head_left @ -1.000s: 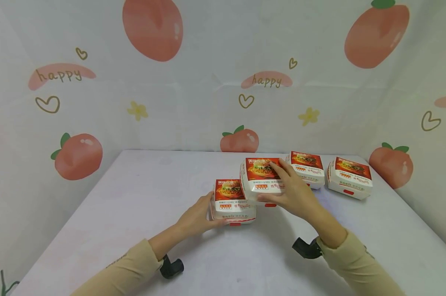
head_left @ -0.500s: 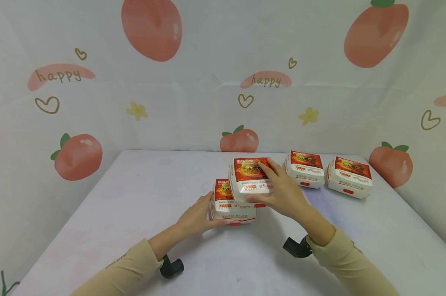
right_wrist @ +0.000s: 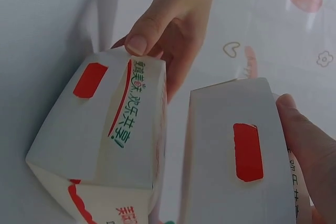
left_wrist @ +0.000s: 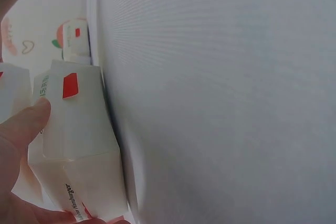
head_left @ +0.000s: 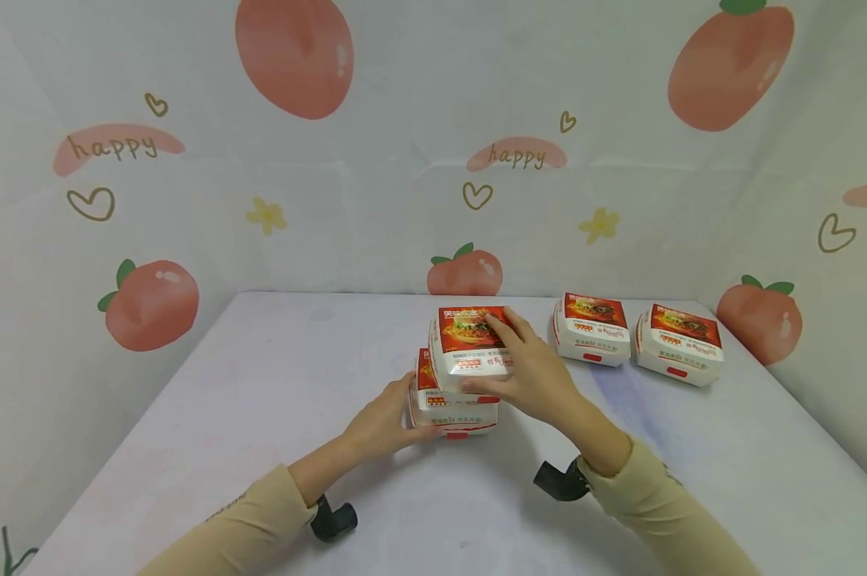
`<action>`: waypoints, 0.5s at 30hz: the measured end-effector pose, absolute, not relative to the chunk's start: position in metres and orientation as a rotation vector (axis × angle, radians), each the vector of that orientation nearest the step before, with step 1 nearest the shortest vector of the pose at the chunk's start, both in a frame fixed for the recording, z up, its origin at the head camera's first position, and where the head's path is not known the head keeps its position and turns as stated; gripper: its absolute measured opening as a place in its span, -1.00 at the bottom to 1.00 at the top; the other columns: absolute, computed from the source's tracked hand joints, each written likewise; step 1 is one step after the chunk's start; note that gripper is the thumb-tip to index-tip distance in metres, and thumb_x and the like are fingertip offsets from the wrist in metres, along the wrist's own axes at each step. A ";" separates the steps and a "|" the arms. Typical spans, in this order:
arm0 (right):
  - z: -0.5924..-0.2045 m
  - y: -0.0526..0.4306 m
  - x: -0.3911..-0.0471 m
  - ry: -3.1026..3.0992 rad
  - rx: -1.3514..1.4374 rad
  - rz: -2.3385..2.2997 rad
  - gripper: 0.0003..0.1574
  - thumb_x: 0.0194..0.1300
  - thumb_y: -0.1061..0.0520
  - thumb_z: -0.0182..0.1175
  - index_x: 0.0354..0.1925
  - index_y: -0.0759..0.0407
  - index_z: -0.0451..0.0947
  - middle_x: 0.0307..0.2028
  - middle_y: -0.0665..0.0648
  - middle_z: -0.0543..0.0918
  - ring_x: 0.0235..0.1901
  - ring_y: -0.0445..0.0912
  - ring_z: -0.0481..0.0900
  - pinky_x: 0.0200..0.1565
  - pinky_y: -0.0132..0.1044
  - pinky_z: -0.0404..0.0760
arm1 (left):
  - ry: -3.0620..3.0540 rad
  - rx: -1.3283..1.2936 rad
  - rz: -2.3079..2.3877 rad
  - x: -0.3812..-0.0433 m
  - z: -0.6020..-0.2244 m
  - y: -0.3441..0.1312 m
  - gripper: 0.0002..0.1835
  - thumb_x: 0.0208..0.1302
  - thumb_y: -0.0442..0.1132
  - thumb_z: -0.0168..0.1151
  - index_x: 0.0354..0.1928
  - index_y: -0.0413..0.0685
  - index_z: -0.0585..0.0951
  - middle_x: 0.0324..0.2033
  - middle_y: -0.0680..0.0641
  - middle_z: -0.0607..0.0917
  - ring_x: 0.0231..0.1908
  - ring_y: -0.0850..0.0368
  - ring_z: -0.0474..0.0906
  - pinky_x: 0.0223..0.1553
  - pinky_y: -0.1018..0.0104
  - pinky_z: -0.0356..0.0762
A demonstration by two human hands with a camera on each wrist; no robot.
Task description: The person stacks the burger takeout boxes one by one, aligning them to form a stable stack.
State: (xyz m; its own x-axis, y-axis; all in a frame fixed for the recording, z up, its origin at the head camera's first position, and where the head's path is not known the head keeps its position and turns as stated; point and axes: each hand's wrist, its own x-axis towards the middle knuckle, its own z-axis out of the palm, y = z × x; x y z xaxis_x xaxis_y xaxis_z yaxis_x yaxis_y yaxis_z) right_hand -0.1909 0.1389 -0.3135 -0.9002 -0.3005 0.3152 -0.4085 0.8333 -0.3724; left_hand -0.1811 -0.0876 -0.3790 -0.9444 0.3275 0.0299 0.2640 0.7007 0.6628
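Observation:
A white and red hamburger box sits upright on the table, its left side and front gripped between the fingers and thumb of my left hand. Held by my right hand, a second matching hamburger box hovers over the first and hides much of its top. In the right wrist view, a gap shows between the raised box and the lower box. My left thumb presses the lower box's front in the left wrist view.
Two more hamburger boxes, one and another farther right, stand at the back right of the white table. A fruit-printed cloth backdrop rises behind the table's back edge.
My right hand has moved left with its hamburger box, from the upper right of the lower box to a place mostly over it. The left hand and lower box have stayed still.

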 end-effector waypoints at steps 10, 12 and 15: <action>-0.313 0.129 -0.191 -2.790 0.522 0.664 0.23 -0.12 -0.38 0.36 0.39 0.10 0.14 0.40 0.25 0.12 0.28 0.22 0.31 0.08 0.11 0.50 | 2.814 0.484 1.067 -0.181 -0.379 -0.088 -0.01 0.01 0.07 0.38 0.39 -0.18 0.11 0.23 -0.22 0.40 0.22 -0.10 0.38 0.11 -0.16 0.44; -0.314 0.127 -0.191 -2.789 0.523 0.663 0.23 -0.12 -0.38 0.36 0.38 0.11 0.15 0.40 0.25 0.12 0.27 0.24 0.33 0.07 0.11 0.50 | 2.810 0.484 1.071 -0.180 -0.378 -0.088 -0.01 0.01 0.06 0.38 0.40 -0.16 0.11 0.24 -0.22 0.39 0.23 -0.10 0.37 0.12 -0.15 0.43; -0.315 0.124 -0.191 -2.797 0.520 0.653 0.22 -0.11 -0.39 0.35 0.38 0.10 0.15 0.40 0.25 0.13 0.23 0.24 0.36 0.05 0.09 0.52 | 2.810 0.485 1.069 -0.180 -0.377 -0.088 -0.01 0.01 0.06 0.38 0.40 -0.16 0.11 0.24 -0.22 0.39 0.23 -0.10 0.37 0.13 -0.13 0.43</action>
